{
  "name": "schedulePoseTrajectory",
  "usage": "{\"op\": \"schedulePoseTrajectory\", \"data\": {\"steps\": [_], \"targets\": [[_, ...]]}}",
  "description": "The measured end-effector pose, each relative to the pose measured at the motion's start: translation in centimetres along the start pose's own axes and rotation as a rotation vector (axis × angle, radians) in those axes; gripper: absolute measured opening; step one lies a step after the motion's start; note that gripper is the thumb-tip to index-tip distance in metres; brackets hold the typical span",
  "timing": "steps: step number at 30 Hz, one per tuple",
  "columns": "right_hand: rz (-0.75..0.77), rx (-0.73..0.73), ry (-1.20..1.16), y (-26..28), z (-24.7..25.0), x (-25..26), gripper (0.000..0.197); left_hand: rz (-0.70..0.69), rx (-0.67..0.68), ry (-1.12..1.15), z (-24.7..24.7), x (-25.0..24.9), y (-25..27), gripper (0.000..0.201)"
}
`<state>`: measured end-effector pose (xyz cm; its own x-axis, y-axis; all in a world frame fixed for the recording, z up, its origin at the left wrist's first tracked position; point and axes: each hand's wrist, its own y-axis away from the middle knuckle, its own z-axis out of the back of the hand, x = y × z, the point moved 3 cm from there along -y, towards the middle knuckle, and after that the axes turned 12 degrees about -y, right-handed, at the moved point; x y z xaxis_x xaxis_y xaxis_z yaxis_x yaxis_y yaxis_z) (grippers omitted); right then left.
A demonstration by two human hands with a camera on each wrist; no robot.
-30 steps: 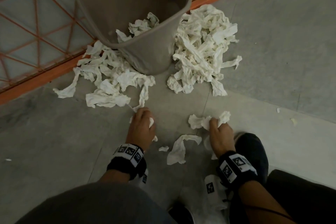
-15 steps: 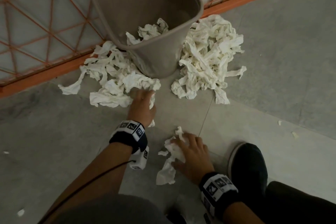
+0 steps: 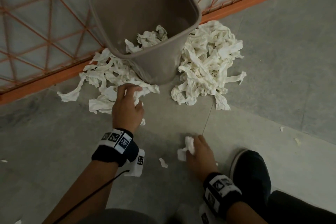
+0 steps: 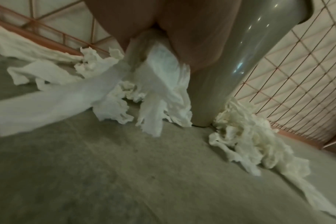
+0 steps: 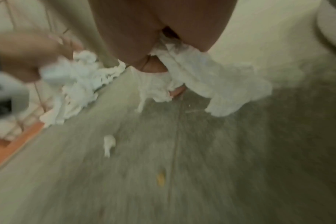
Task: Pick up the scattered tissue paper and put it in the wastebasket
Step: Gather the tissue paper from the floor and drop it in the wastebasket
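Note:
A grey-brown wastebasket stands on the floor against the orange fence, with some white tissue inside. Heaps of crumpled white tissue lie on both sides: a left pile and a larger right pile. My left hand is at the near edge of the left pile and grips a bunch of tissue that hangs from its fingers beside the basket. My right hand is lower, near my shoe, and grips a wad of tissue, seen hanging in the right wrist view.
An orange wire fence with an orange base rail runs behind the basket. My dark shoe is at the lower right. Small tissue scraps lie on the grey floor, with more bits at the right.
My left hand has moved forward to the left pile and taken hold of tissue there. My right hand has gathered the loose strips near my shoe into its grip.

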<state>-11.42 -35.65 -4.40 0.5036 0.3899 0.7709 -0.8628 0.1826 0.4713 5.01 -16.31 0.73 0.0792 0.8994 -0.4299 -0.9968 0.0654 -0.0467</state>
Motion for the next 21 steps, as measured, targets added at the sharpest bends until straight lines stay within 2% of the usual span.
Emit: {"op": "schedulePoseTrajectory", "data": {"steps": [2,4,6,7,10,12,14,16,19,21], "targets": [[0.018,-0.062,-0.06,-1.8,1.2,1.3,0.018,0.019,0.098,-0.129,-0.8,1.4,-1.0,0.07],[0.062,-0.094,-0.058,-3.9,2.2,3.2,0.029,0.1,0.267,-0.245,-2.1,2.8,-2.1,0.083],[0.146,-0.127,-0.009,-5.9,3.3,5.6,0.047,0.183,0.388,-0.286,-3.2,3.6,-2.6,0.08],[0.188,-0.134,0.041,-7.0,3.7,6.8,0.057,0.195,0.4,-0.287,-3.4,3.9,-2.6,0.073],[0.203,-0.108,0.2,-10.3,5.0,9.1,0.086,0.14,0.32,-0.232,-3.0,3.5,-1.9,0.042],[0.177,-0.074,0.247,-12.4,5.4,9.8,0.091,0.104,0.279,-0.177,-2.3,3.0,-0.9,0.037],[0.141,-0.018,0.274,-14.2,5.5,9.8,0.09,0.1,0.21,-0.104,-1.3,2.8,0.1,0.039],[0.094,0.04,0.321,-15.6,5.2,9.3,0.087,0.12,0.094,-0.044,0.0,3.1,0.7,0.031],[0.064,0.073,0.419,-16.2,4.5,8.4,0.072,0.208,-0.048,-0.053,1.9,4.5,0.9,0.019],[0.04,0.05,0.439,-15.9,4.1,7.9,0.062,0.28,-0.006,-0.048,2.2,5.9,0.4,0.039]]}}
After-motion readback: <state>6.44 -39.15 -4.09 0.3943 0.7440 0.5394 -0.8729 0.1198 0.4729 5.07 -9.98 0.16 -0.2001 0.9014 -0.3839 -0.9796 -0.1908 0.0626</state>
